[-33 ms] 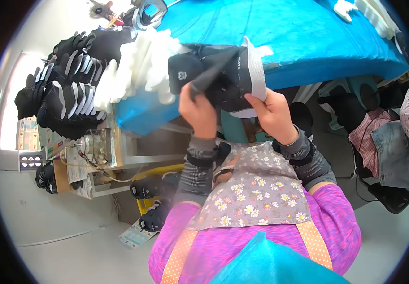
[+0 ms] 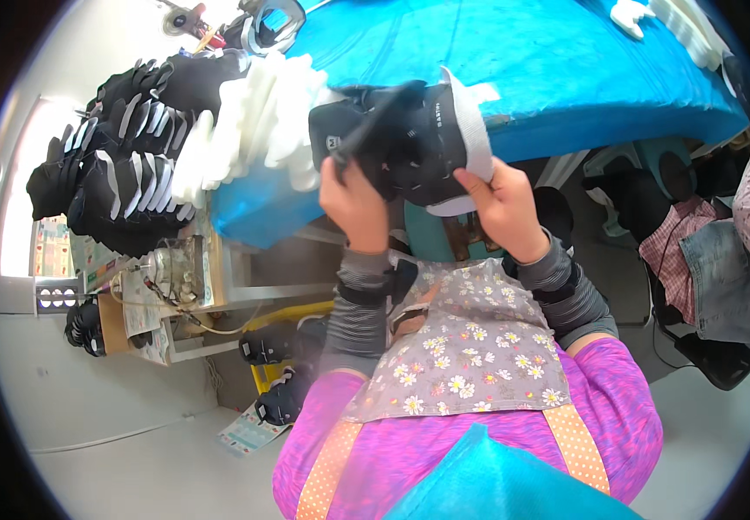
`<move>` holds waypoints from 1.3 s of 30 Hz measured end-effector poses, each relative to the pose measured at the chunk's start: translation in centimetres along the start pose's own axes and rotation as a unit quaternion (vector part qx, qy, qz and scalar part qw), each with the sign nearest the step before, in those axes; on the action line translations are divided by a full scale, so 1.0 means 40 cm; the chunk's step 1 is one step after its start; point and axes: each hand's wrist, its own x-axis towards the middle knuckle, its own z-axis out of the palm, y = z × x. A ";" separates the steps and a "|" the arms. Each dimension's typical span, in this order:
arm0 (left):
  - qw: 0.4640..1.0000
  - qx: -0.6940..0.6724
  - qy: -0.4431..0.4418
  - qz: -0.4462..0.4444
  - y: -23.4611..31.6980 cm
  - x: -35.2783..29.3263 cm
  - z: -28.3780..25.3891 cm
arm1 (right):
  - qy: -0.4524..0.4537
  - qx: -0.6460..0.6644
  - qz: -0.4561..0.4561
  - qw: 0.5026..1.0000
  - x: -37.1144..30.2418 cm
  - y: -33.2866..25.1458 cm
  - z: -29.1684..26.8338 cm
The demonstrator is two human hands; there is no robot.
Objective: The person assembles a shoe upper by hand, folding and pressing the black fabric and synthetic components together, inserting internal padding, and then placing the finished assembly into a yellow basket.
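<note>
Blue-covered tabletop (image 2: 583,61) lies beyond the right fingers (image 2: 472,184), which I find pinching the pale rim (image 2: 472,130) of a black padded piece (image 2: 423,143). Left fingers (image 2: 333,180) grip its dark strap (image 2: 370,130) (blurred), the piece between. I judge it light, pliable; its rim offers the surest hold.

A blue table (image 2: 566,78) is bearing a white stack (image 2: 262,113); black pieces (image 2: 136,121) are lying left of it, white forms (image 2: 691,35) right.
</note>
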 end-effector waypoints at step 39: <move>0.868 -0.475 -0.074 -0.122 -0.098 0.025 -0.190 | 0.178 0.374 0.039 0.909 0.008 0.123 -0.240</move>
